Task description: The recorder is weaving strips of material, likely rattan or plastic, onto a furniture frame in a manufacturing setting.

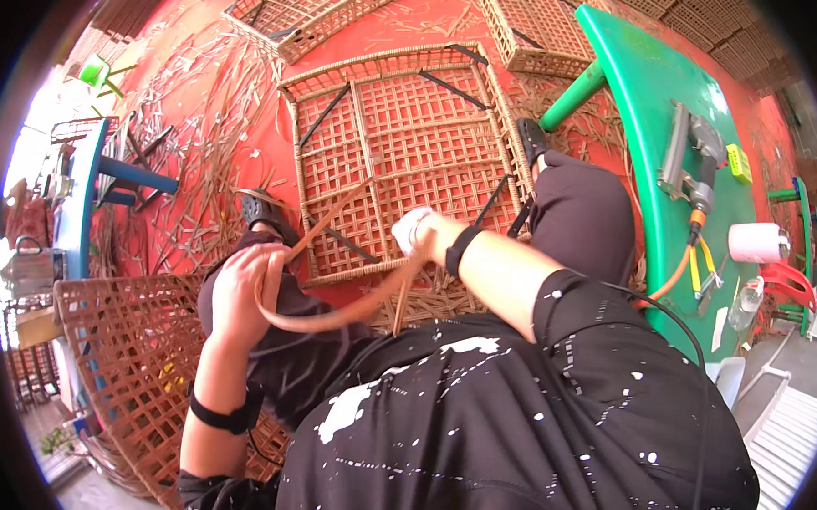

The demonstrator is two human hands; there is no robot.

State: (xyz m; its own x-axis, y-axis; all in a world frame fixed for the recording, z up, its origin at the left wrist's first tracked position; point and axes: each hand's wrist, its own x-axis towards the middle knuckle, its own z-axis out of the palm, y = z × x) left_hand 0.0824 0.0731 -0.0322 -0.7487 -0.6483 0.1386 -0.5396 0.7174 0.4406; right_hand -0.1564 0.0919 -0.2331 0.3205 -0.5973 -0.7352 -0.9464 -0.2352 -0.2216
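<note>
I see the long, flat, tan strip of cane-like material (307,323) in front of the person's body, bent into a loop that spans the space between the two hands. The right hand (411,232) is clamped on it, fingers curled together. At the left hand (243,289) the strip bends past the fingertips; motion blurs it, so I cannot tell whether that grip is pinched or loose.

From the left grip, one length slants up and rightward over the rectangular brown wicker lattice frame (421,172), which lies on the red floor (268,180) between the feet. The relation I would watch is this slant: the strip's long axis cuts diagonally across the lattice, and I cannot tell whether its tip touches the weave. The right hand appears nearer the lattice, in front of its lower edge; the left sits just outside its lower left corner.
</note>
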